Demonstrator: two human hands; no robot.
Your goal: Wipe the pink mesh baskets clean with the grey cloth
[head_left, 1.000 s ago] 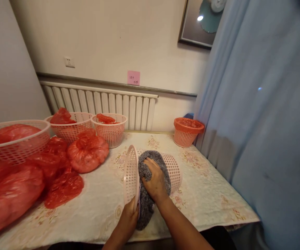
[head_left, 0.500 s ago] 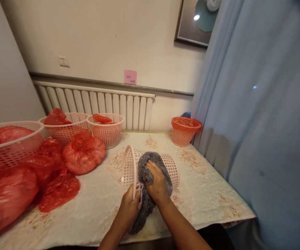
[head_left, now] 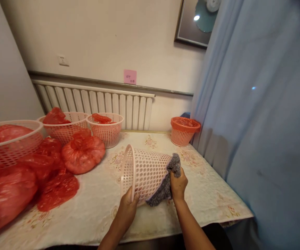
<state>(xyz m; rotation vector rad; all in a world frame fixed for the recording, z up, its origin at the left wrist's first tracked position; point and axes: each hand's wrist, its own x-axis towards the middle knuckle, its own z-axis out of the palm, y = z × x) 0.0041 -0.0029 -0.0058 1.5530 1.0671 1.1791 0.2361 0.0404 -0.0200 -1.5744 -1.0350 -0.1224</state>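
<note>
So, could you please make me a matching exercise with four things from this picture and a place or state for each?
Column one:
1. Left hand
2. Grey cloth
3. Pink note
4. Curtain

Column two:
A. Above the radiator
B. Blue, hanging beside the table
C. Gripping the rim of the tipped basket
D. Held in the right hand

Right pairs: 1-C; 2-D; 3-A; 4-B
</note>
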